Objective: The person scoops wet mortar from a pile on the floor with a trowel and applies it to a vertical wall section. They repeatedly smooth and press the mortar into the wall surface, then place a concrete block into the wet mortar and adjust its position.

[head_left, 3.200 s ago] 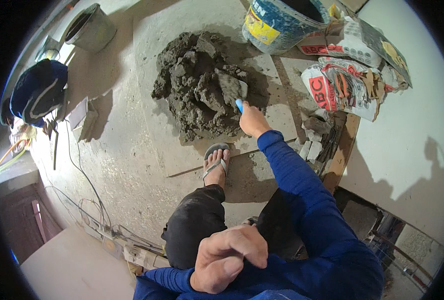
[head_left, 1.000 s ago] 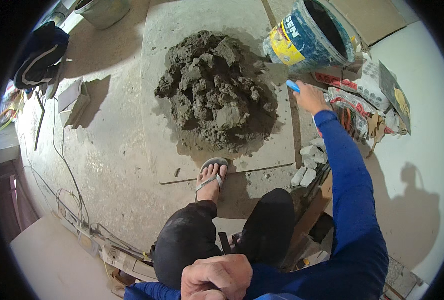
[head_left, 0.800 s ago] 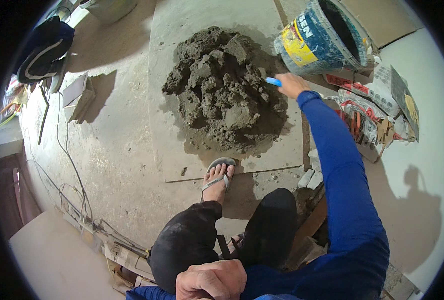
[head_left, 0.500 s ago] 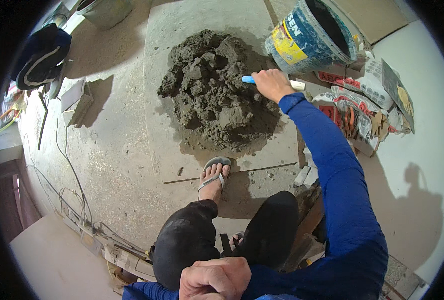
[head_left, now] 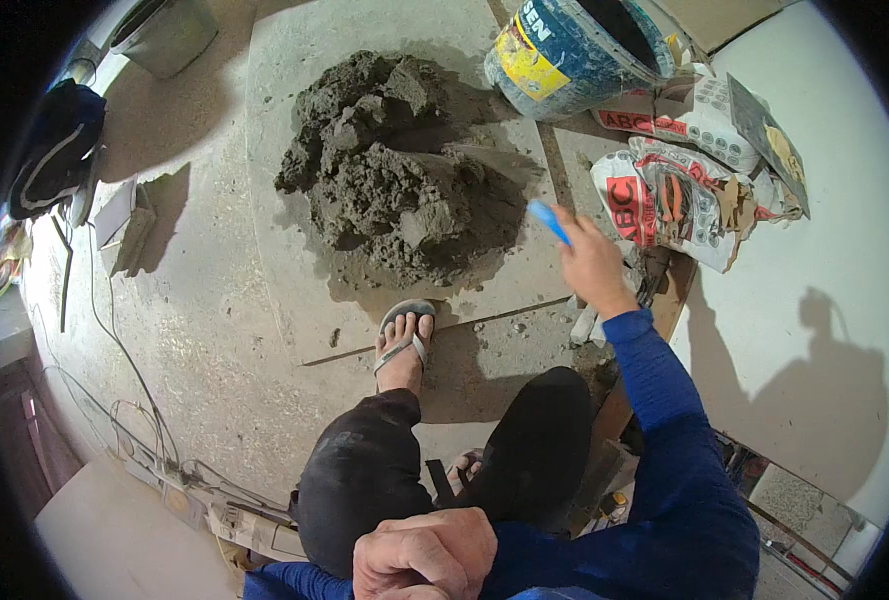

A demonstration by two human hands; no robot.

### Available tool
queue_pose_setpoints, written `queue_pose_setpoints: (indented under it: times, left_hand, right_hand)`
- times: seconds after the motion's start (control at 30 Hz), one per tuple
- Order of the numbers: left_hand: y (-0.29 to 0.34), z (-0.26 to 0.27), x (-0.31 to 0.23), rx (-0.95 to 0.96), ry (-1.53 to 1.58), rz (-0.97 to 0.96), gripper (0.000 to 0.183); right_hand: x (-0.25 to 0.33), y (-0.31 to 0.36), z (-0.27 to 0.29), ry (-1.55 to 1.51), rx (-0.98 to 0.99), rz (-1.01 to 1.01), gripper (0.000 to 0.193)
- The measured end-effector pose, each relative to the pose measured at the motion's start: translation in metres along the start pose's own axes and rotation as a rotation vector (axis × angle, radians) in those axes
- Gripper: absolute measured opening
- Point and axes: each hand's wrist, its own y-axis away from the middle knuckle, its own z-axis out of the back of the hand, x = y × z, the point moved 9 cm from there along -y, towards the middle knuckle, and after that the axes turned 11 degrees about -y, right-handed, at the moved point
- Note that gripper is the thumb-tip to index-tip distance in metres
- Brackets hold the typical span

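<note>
A pile of dark grey wet mortar (head_left: 395,180) lies on a large flat slab (head_left: 285,290) on the floor. My right hand (head_left: 593,262) is shut on the blue handle of a trowel (head_left: 547,220) at the pile's right edge; the blade reaches into the mortar and is hard to make out. My left hand (head_left: 425,552) rests closed on my left knee at the bottom of the view, with nothing visible in it. My left foot in a sandal (head_left: 405,345) stands on the slab's near edge.
A blue and yellow bucket (head_left: 575,50) lies tilted behind the pile to the right. Torn white and red bags (head_left: 675,190) sit right of it, against a white board (head_left: 815,300). A grey bin (head_left: 165,30), dark cloth (head_left: 50,165), cables (head_left: 115,350) are on the left.
My right hand with the trowel has swung across the pile and pulled back toward me and to the right. The view has shifted slightly. My left hand stays on the knee.
</note>
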Motion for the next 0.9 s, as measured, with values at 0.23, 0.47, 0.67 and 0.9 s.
queue_pose_setpoints:
  times: [0.23, 0.47, 0.67, 0.9]
  left_hand:
    - [0.002, 0.002, -0.001, -0.043, -0.050, 0.009, 0.027]
    - [0.012, -0.005, 0.004, -0.068, 0.009, 0.048, 0.026]
    - [0.016, -0.004, 0.000, -0.089, -0.008, 0.025, 0.025]
    - [0.021, -0.006, 0.005, -0.136, -0.041, 0.074, 0.026]
  right_hand:
    - [-0.083, -0.082, -0.084, -0.324, 0.277, -0.309, 0.034]
    - [0.061, -0.125, -0.073, -0.040, 0.352, 0.020, 0.033]
    - [0.118, -0.090, -0.010, 0.146, 0.327, 0.160, 0.039]
    - [0.095, -0.075, -0.066, -0.039, 0.351, 0.073, 0.027]
